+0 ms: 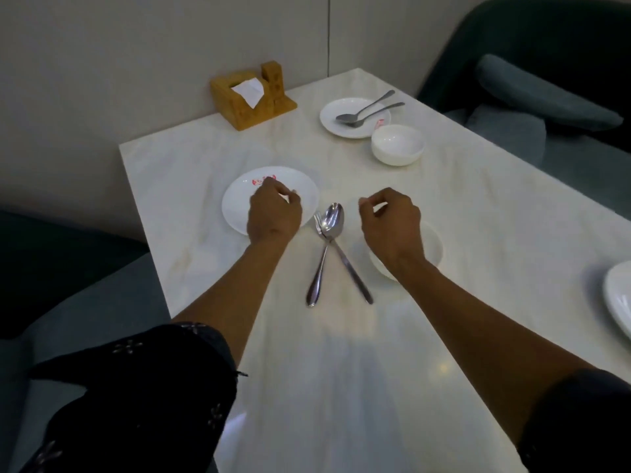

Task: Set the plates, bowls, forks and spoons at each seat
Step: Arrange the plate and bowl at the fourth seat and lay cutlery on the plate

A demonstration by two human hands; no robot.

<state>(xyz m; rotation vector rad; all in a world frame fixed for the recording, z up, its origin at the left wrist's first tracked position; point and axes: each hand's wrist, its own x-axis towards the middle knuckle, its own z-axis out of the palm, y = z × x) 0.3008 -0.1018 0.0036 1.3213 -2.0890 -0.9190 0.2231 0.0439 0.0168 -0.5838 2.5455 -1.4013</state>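
Two bare hands hover over a near place setting on a pale marble table (478,213).

The left hand (273,213) hangs over the near plate (239,203), which has a red mark at its 12 o'clock rim; the fingers are curled loosely inward and grip nothing that can be seen. The right hand (391,223) sits at 3 o'clock from the left, fingers likewise half curled and empty, its wrist above the near bowl (433,244). Between the hands a spoon (329,233) and fork (341,254) lie crossed on the table, handles pointing toward 6 o'clock. At 1 o'clock, well apart, a far plate (329,114) carries a second spoon (367,109) and fork (377,113), with a far bowl (397,145) touching its rim. A wooden napkin holder (252,97) stands at 11 o'clock by the wall. Another plate's edge (618,298) shows at 3 o'clock.
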